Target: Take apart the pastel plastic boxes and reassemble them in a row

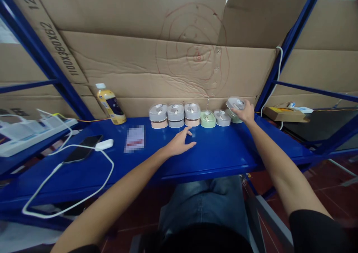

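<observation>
My right hand [246, 112] is closed on a clear grey container [236, 103], which it holds tilted over a green box [235, 117] at the right end of a row. Whether the two touch, I cannot tell. My left hand [180, 142] hovers over the blue tabletop with its fingers apart and nothing in them. Just beyond its fingertips stands a box with a peach base and clear grey top [192, 113]. To its left are a similar grey one [176, 115] and another peach one [158, 115]. Between the hands sit a low green box [208, 119] and a low grey box [222, 118].
A yellow drink bottle [111, 104] stands at the back left, beside a blurred-out card [134, 139]. A phone [82, 148] and a white cable [109, 178] lie on the left. Cardboard [125, 62] walls off the back; blue posts [275, 68] frame the sides.
</observation>
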Action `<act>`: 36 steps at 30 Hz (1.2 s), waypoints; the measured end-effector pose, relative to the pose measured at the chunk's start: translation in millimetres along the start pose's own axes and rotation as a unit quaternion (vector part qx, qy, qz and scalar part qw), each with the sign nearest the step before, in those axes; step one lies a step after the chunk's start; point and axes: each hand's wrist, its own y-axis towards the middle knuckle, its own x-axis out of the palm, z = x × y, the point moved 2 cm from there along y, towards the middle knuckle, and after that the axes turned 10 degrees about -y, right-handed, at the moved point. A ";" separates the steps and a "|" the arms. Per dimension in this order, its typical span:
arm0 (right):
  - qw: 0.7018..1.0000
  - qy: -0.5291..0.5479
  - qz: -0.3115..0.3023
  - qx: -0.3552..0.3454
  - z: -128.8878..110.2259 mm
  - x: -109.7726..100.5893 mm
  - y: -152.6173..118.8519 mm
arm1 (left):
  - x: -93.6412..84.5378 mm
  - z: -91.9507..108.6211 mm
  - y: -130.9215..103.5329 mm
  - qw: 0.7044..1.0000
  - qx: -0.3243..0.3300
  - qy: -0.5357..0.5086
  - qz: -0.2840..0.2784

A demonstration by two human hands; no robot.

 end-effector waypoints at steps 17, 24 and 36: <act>0.907 -0.146 -0.061 -0.391 -113.3 14.1 -88.6 | 1.2 -0.4 2.1 1.000 0.002 0.010 -0.004; 0.876 -0.214 -0.133 -0.410 -129.8 22.9 -130.2 | 1.0 -2.2 2.4 1.000 0.012 0.017 -0.005; 0.933 -0.148 -0.242 -0.223 -96.8 -53.9 -176.4 | -1.9 -0.9 1.3 0.998 0.038 -0.038 0.027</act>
